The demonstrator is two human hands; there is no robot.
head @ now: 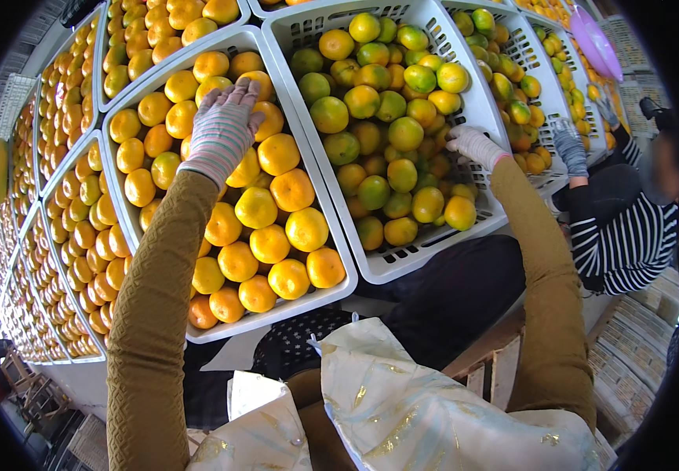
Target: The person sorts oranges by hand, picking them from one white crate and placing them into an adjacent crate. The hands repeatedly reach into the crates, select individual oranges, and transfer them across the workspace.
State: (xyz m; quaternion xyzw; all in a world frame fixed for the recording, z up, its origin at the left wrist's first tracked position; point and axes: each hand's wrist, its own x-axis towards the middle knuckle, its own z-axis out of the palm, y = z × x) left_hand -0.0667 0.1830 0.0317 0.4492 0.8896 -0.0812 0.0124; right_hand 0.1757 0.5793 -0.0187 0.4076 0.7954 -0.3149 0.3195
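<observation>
My left hand (pixel 224 123), in a striped knit glove, lies palm down over the orange mandarins (pixel 271 244) in a white plastic crate (pixel 271 325). Its fingertips reach a mandarin near the crate's far right corner; whatever is under the palm is hidden. To the right stands a second white crate (pixel 395 272), with green and orange mandarins (pixel 406 134) heaped loosely in it. My right hand (pixel 476 144), gloved too, is just inside that crate's right wall, next to the heap. Its fingers are slightly bent, and no fruit shows between them.
More filled crates (pixel 83 229) stretch away on the left. Further crates (pixel 519 88) continue to the right, where a co-worker in a striped top (pixel 627 235) reaches in with gloved hands. A purple basin (pixel 595 42) stands beyond. Slatted wood (pixel 492 371) lies near my right arm.
</observation>
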